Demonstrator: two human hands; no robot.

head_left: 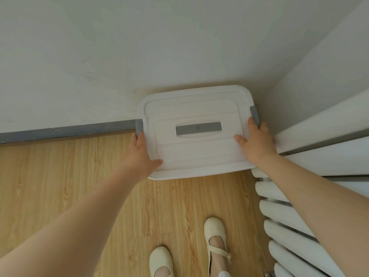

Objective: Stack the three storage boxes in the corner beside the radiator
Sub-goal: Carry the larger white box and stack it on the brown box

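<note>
A white storage box (197, 152) with a ribbed lid, a grey handle in the middle of the lid and grey side latches sits in the corner, seen from straight above. My left hand (142, 156) grips its left edge just below the left latch. My right hand (256, 141) grips its right edge, fingers by the right latch, thumb on the lid. The white radiator (295, 228) runs along the right wall, right next to the box. Whatever lies under the lid is hidden, so I cannot tell how many boxes are beneath.
White walls meet behind the box, with a grey skirting board (65, 131) along the left wall. Light wood floor (60, 186) spreads to the left and front. My feet in cream shoes (216, 234) stand just in front of the box.
</note>
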